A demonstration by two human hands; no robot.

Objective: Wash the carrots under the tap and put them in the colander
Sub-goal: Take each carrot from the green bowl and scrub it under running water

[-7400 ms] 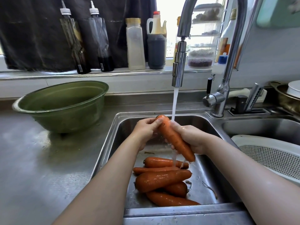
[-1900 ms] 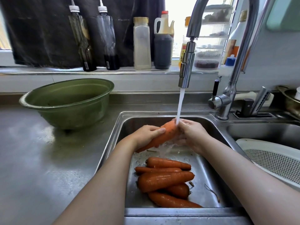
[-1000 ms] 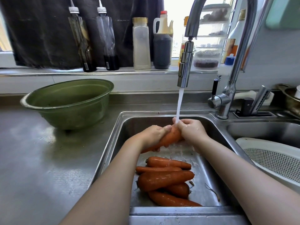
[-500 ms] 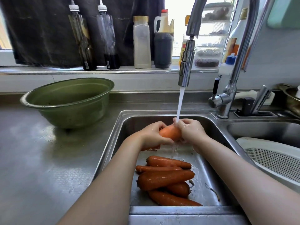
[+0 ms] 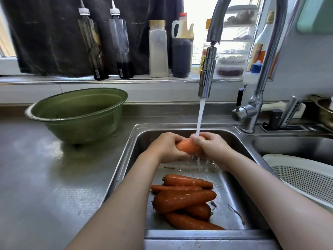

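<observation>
Water runs from the tap (image 5: 206,76) onto an orange carrot (image 5: 187,146) held over the left sink basin (image 5: 137,141). My left hand (image 5: 166,147) grips its left part and my right hand (image 5: 210,144) grips its right part; only the middle of the carrot shows between them. Several more carrots (image 5: 183,197) lie in a pile on the basin floor, nearer to me. The white colander (image 5: 304,175) sits in the right basin, with nothing visible in the part I see.
A green bowl (image 5: 79,114) stands on the steel counter to the left of the sink. Bottles and jars (image 5: 158,49) line the window sill behind. The tap base and lever (image 5: 246,114) rise between the two basins. Small root scraps (image 5: 236,212) lie on the basin floor.
The carrot has turned in my hands from a long slant to nearly end-on under the stream. Both hands stay closed round it at the same spot.
</observation>
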